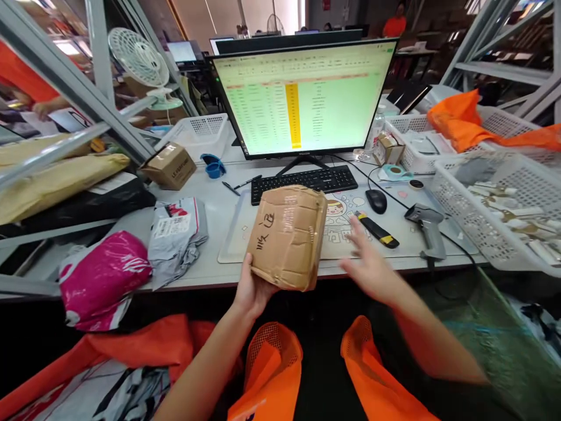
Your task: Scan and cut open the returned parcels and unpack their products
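My left hand (252, 289) grips the lower left corner of a battered brown cardboard parcel (289, 234) with black handwriting, held upright over the desk's front edge. My right hand (368, 260) is blurred by motion just right of the parcel, fingers stretched out and holding nothing. It hovers over the printed desk mat (346, 225), close to a black and yellow utility knife (377, 230). A grey barcode scanner (427, 225) lies further right.
A monitor (302, 93), keyboard (304, 181) and mouse (376, 200) stand behind the parcel. White baskets (495, 204) fill the right side. A pink mailer (103, 275), a grey mailer (175, 231) and a small box (170, 165) lie at left. Metal shelf struts (65, 82) cross the upper left.
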`<action>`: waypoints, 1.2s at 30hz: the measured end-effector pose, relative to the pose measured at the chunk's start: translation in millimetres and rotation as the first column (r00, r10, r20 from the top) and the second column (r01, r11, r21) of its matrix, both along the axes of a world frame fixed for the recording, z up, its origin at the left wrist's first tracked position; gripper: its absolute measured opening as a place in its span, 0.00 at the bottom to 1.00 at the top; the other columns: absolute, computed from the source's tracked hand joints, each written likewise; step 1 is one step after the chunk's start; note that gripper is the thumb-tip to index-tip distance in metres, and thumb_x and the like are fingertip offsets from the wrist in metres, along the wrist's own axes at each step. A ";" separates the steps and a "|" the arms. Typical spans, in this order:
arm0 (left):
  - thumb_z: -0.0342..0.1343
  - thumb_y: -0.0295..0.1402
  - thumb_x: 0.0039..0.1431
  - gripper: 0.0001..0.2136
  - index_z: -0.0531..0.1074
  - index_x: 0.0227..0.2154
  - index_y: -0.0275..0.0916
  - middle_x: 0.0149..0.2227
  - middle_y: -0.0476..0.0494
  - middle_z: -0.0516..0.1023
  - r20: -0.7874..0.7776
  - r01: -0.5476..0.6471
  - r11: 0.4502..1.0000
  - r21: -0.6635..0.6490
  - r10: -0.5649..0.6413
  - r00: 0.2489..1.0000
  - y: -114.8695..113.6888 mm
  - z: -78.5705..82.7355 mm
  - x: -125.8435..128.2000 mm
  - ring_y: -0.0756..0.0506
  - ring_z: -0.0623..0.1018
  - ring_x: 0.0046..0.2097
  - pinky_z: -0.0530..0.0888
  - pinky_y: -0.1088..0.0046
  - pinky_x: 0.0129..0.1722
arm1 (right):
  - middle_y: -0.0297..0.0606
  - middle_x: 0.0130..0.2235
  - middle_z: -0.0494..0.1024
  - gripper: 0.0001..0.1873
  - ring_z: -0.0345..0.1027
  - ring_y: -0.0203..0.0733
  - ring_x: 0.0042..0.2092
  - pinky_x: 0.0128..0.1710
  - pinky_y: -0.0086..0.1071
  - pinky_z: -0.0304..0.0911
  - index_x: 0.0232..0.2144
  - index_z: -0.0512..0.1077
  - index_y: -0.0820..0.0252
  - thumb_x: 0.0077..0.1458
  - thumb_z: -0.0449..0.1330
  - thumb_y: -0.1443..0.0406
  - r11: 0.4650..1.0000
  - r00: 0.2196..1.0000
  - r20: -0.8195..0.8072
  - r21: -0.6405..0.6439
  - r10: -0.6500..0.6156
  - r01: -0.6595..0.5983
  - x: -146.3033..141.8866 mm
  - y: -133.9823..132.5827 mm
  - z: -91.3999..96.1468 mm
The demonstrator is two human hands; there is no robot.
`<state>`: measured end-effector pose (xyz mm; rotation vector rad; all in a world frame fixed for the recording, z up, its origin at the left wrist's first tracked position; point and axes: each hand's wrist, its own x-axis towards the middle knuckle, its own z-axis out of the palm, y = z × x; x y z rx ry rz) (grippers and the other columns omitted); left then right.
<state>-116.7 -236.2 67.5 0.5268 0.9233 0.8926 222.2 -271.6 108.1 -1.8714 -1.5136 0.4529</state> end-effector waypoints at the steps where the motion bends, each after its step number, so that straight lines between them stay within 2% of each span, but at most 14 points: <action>1: 0.46 0.55 0.69 0.31 0.66 0.65 0.41 0.55 0.34 0.82 -0.132 0.073 0.997 0.031 -0.068 0.989 -0.6 -2.9 -0.8 0.35 0.84 0.47 0.83 0.57 0.39 | 0.55 0.60 0.75 0.32 0.68 0.56 0.63 0.63 0.45 0.61 0.64 0.70 0.63 0.64 0.58 0.52 1.000 1.000 -0.017 0.012 0.020 -0.019 -7.9 -1.5 6.4; 3: 0.56 0.60 0.60 0.36 0.72 0.59 0.34 0.51 0.28 0.82 -0.457 0.204 0.972 0.115 -0.130 0.880 2.1 -7.0 -8.3 0.31 0.83 0.47 0.82 0.55 0.40 | 0.52 0.60 0.75 0.35 0.67 0.56 0.63 0.64 0.46 0.60 0.66 0.67 0.62 0.62 0.59 0.53 0.996 0.995 -0.065 0.047 0.076 -0.073 -30.3 0.3 19.1; 6: 0.64 0.61 0.53 0.40 0.73 0.59 0.34 0.61 0.25 0.75 -0.693 0.270 0.863 0.427 0.121 0.711 10.3 -5.5 -23.4 0.29 0.76 0.61 0.76 0.50 0.58 | 0.49 0.59 0.77 0.36 0.69 0.56 0.61 0.62 0.45 0.62 0.67 0.66 0.59 0.60 0.59 0.54 0.980 0.972 -0.144 0.110 0.183 -0.169 -75.5 9.2 35.5; 9: 0.54 0.64 0.60 0.39 0.70 0.64 0.39 0.72 0.32 0.63 -0.570 0.291 0.733 0.615 0.159 0.806 20.0 5.7 -27.4 0.32 0.59 0.74 0.62 0.52 0.71 | 0.45 0.55 0.79 0.29 0.71 0.53 0.56 0.56 0.43 0.66 0.63 0.69 0.57 0.62 0.56 0.55 0.957 0.937 -0.212 0.146 0.278 -0.251 -114.1 15.1 47.0; 12: 0.51 0.66 0.60 0.41 0.70 0.63 0.37 0.67 0.30 0.70 -0.438 0.400 0.760 0.512 -0.170 0.883 32.2 26.8 -21.2 0.29 0.65 0.71 0.67 0.51 0.68 | 0.39 0.39 0.81 0.17 0.72 0.46 0.41 0.40 0.36 0.65 0.39 0.76 0.58 0.64 0.49 0.58 0.941 0.915 -0.221 0.103 0.338 -0.323 -131.6 19.5 56.7; 14: 0.59 0.64 0.56 0.43 0.67 0.65 0.37 0.66 0.29 0.71 -0.466 0.443 0.755 0.483 -0.206 0.860 37.5 46.2 -15.6 0.27 0.69 0.68 0.68 0.48 0.67 | 0.34 0.27 0.75 0.17 0.65 0.41 0.32 0.31 0.33 0.57 0.24 0.66 0.57 0.63 0.49 0.59 0.944 0.926 -0.186 0.069 0.329 -0.322 -134.7 24.2 63.2; 19: 0.74 0.42 0.43 0.59 0.48 0.75 0.39 0.76 0.32 0.51 -0.722 0.473 0.623 0.622 0.223 0.655 39.7 91.4 -9.3 0.27 0.54 0.75 0.53 0.46 0.74 | 0.30 0.21 0.65 0.18 0.57 0.36 0.26 0.26 0.32 0.47 0.20 0.57 0.55 0.61 0.51 0.60 0.949 0.940 -0.131 0.054 0.316 -0.312 -133.5 30.0 67.6; 21: 0.69 0.38 0.46 0.52 0.52 0.74 0.38 0.74 0.33 0.56 -0.720 0.507 0.613 0.606 0.152 0.677 50.5 98.8 -18.9 0.29 0.60 0.73 0.58 0.51 0.73 | 0.32 0.22 0.69 0.17 0.60 0.38 0.28 0.27 0.32 0.51 0.21 0.62 0.56 0.60 0.52 0.58 0.952 0.941 -0.145 0.046 0.307 -0.303 -127.6 28.0 57.1; 24: 0.61 0.40 0.53 0.40 0.61 0.70 0.38 0.60 0.34 0.77 -0.652 0.520 0.708 0.479 -0.109 0.750 78.9 100.0 -46.2 0.33 0.79 0.58 0.75 0.54 0.60 | 0.40 0.40 0.80 0.16 0.72 0.47 0.41 0.38 0.35 0.66 0.39 0.74 0.59 0.60 0.54 0.55 0.969 0.926 -0.285 0.078 0.247 -0.235 -112.8 25.2 30.5; 27: 0.60 0.41 0.56 0.36 0.64 0.68 0.35 0.52 0.32 0.81 -0.744 0.518 0.715 0.469 0.004 0.669 93.0 103.7 -64.9 0.35 0.83 0.49 0.79 0.52 0.51 | 0.50 0.71 0.59 0.39 0.58 0.58 0.68 0.62 0.51 0.61 0.69 0.58 0.56 0.58 0.58 0.53 0.977 0.950 -0.276 0.193 0.143 -0.091 -100.1 26.4 12.1; 28: 0.59 0.39 0.58 0.33 0.65 0.67 0.35 0.55 0.30 0.80 -0.794 0.535 0.657 0.531 0.165 0.585 89.6 107.2 -64.7 0.34 0.81 0.52 0.78 0.50 0.54 | 0.50 0.75 0.49 0.45 0.46 0.61 0.73 0.68 0.58 0.52 0.72 0.51 0.54 0.57 0.59 0.53 0.972 0.973 -0.192 0.218 0.131 -0.088 -97.8 27.8 12.1; 30: 0.54 0.32 0.63 0.25 0.70 0.63 0.37 0.62 0.30 0.74 -0.776 0.665 0.430 0.611 0.492 0.395 70.8 115.3 -54.1 0.33 0.75 0.62 0.72 0.48 0.62 | 0.48 0.75 0.48 0.43 0.36 0.65 0.76 0.70 0.69 0.33 0.72 0.53 0.53 0.58 0.59 0.54 0.961 0.979 0.045 0.185 0.201 -0.206 -96.4 32.0 22.9; 33: 0.48 0.26 0.68 0.20 0.73 0.59 0.39 0.62 0.32 0.74 -0.722 0.905 0.109 0.412 0.645 0.251 28.6 121.0 -24.7 0.33 0.69 0.68 0.66 0.47 0.66 | 0.49 0.61 0.73 0.27 0.58 0.67 0.68 0.67 0.76 0.21 0.60 0.72 0.52 0.60 0.59 0.55 0.898 0.841 0.354 0.011 0.408 -0.440 -100.8 47.1 57.1; 36: 0.52 0.35 0.70 0.14 0.75 0.54 0.37 0.53 0.32 0.79 -0.730 0.969 0.025 0.248 0.662 0.170 1.3 114.6 -2.3 0.30 0.70 0.66 0.64 0.42 0.67 | 0.50 0.44 0.80 0.25 0.73 0.65 0.52 0.65 0.77 0.38 0.51 0.76 0.59 0.55 0.66 0.52 0.907 0.738 0.550 -0.097 0.392 -0.409 -112.7 80.2 88.8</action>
